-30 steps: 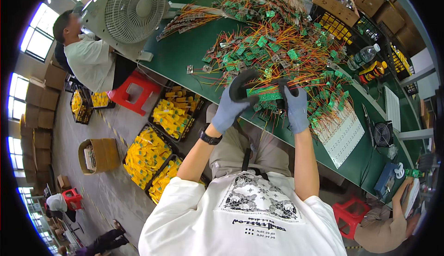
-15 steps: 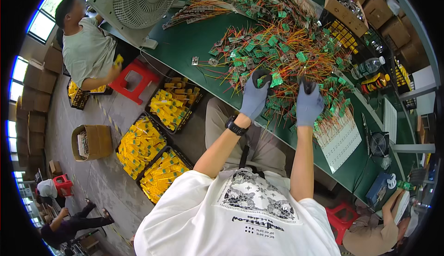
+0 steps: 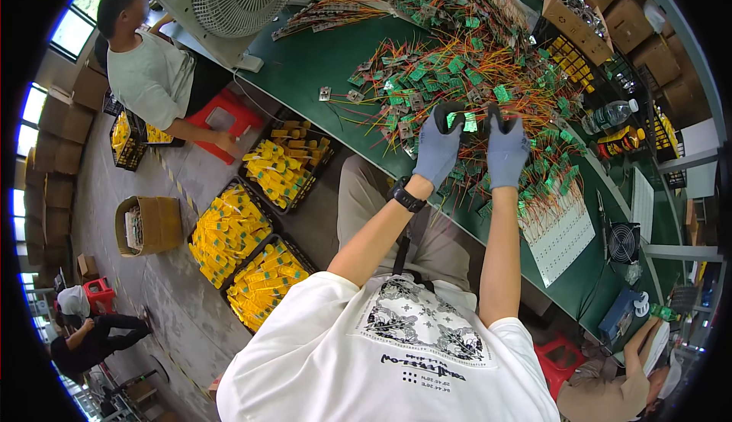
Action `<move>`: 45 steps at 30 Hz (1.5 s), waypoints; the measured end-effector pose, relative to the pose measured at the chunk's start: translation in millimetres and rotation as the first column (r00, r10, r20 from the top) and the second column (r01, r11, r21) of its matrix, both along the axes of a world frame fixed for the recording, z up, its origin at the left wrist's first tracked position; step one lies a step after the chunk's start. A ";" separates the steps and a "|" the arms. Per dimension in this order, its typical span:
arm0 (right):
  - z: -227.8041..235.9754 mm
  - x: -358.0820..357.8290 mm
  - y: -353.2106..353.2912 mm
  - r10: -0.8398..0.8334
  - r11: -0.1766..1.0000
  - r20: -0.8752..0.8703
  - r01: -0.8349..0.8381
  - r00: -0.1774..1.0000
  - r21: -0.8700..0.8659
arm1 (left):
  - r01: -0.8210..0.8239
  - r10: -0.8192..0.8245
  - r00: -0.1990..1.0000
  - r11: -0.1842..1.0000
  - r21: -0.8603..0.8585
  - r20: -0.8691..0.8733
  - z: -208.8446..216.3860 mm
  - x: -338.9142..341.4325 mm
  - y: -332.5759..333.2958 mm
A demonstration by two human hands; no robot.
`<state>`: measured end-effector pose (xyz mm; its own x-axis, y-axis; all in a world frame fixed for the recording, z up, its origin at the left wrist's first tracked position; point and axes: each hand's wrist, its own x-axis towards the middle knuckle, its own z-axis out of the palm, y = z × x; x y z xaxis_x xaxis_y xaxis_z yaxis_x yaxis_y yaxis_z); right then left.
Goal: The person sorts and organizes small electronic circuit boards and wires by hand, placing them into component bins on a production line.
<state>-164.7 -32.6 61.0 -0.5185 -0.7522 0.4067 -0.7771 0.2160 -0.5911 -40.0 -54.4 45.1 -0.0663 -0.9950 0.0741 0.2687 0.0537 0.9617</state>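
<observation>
My left hand (image 3: 439, 147), in a grey glove with black fingertips, pinches a small green circuit board (image 3: 470, 122) by its edge above a wide heap of wired boards (image 3: 427, 79). Close by on the right is my right hand (image 3: 508, 154), gloved alike. Its fingers are curled together near the board, among red and orange wires, and what they grip is too small to make out. Beneath both hands, green boards with thin wires cover the green worktable (image 3: 305, 79).
A white perforated sheet (image 3: 560, 243) with wires lies right of the heap. A white fan (image 3: 240, 3) stands at the far left. Crates of yellow parts (image 3: 229, 231) sit on the floor at left. A bottle (image 3: 610, 117) and small black fan (image 3: 623, 241) are at right. A co-worker (image 3: 149, 71) sits at left.
Both hands have risen slightly from the heap; the left moved right, closer to the right hand, carrying the green board. The left co-worker's hand has moved down toward the yellow-part crates.
</observation>
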 end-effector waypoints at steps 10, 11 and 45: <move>-43.3 6.0 41.2 0.260 0.962 0.586 -0.150 0.767 -0.230 | 0.166 -0.164 0.978 0.986 0.003 -0.131 -3.7 7.5 15.7; -38.5 7.0 41.6 0.263 0.961 0.590 -0.152 0.763 -0.231 | 0.165 -0.169 0.981 0.985 -0.048 -0.095 -5.0 6.9 17.5; 15.3 37.5 16.7 0.357 0.877 -0.041 -0.350 0.933 -0.330 | -0.096 0.109 0.989 0.987 0.126 -0.104 42.2 33.3 29.1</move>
<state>-127.2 -15.9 76.3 -0.2540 -0.7136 0.6529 -0.7520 -0.2787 -0.5973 -6.8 -25.2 87.2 0.0381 -0.9983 -0.0449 0.3726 -0.0275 0.9276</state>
